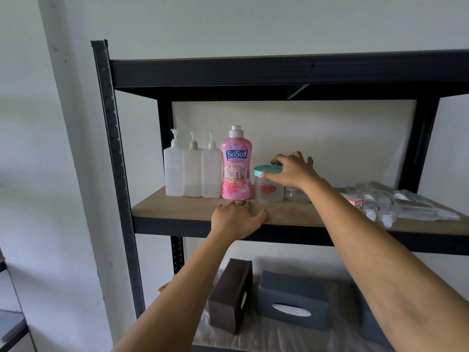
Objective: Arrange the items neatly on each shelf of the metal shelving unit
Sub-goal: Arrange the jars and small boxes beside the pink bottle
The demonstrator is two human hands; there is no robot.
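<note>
on the wooden shelf (pixel 177 209) four bottles are already lined up, the frosted plastic jar with a teal lid (pixel 269 185) is gripped by the right hand (pixel 291 174) beside them, the left hand (pixel 238 217) is rested flat, and the small clear bottles (pixel 396 204) are left scattered.

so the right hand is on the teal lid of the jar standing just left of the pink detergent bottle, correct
Not quite: the head view shows the jar standing just right of the pink detergent bottle, not left. The right hand is indeed on its teal lid.

A pale wall (pixel 279 26) stands behind everything. A white pillar (pixel 76 174) juts from that wall at the left. Left of the pillar, some blurred grey furniture (pixel 10 323) sits low.
</note>
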